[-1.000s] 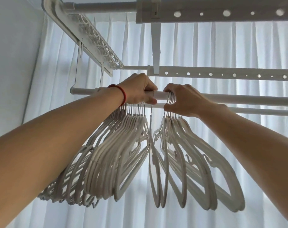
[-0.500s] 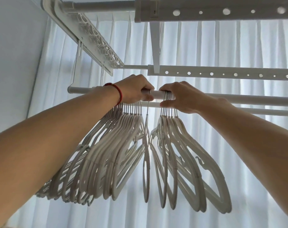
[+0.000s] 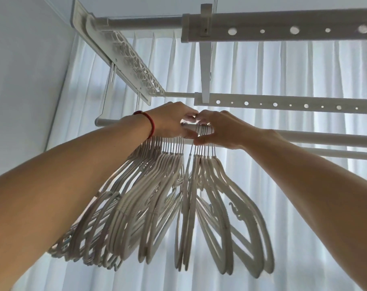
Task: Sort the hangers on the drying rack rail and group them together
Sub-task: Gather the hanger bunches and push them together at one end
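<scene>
Both hands meet at twelve o'clock on the rail (image 3: 304, 136): left hand (image 3: 170, 120) grips it, right hand (image 3: 222, 130) pinches hanger hooks (image 3: 202, 131). Hangers (image 3: 157, 206) fan below (tangling likely if shoved).

Behind everything you have a white pleated curtain (image 3: 283, 76), lit from behind and filling most of the view. To the left of the curtain stands a plain pale wall (image 3: 21, 80), and above its top edge you can see a strip of ceiling (image 3: 136, 5). In front of the curtain, up high, runs a wide perforated bar (image 3: 283, 30) with round holes of two sizes (large and small alternating). A flat vertical strut (image 3: 205, 70) drops from that bar across the curtain. At the curtain's upper left corner, a slotted end panel (image 3: 119, 57) slants downward.
</scene>
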The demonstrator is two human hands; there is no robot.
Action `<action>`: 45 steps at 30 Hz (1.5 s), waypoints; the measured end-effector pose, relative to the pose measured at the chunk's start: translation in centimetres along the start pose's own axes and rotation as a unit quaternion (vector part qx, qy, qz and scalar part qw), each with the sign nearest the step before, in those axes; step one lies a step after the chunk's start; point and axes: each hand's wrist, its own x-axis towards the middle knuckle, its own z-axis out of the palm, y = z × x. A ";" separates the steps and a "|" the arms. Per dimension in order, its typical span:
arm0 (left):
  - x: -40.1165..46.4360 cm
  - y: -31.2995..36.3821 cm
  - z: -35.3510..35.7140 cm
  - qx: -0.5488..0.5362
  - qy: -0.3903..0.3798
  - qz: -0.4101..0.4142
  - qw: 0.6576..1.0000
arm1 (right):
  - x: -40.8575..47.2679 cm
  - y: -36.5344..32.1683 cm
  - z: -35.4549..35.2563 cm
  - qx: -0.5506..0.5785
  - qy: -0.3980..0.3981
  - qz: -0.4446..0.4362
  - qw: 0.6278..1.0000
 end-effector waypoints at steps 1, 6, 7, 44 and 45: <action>-0.1 -0.2 -0.4 0.010 0.003 -0.002 1.000 | -0.3 0.3 -0.5 0.017 -0.003 0.010 1.000; -0.9 -1.7 -1.7 0.124 -0.036 -0.059 0.990 | -1.7 2.5 -2.1 0.034 -0.008 0.036 0.999; -0.9 -2.0 -1.6 0.137 -0.039 -0.059 0.988 | -1.7 2.6 -1.8 0.043 0.003 0.030 0.999; -1.4 -3.1 -0.2 0.013 0.036 -0.016 0.999 | 0.9 -0.2 0.6 0.041 0.036 -0.001 0.999; -1.4 -3.0 -0.1 0.014 0.037 -0.014 0.999 | 0.8 -0.2 0.5 0.039 0.035 -0.002 0.999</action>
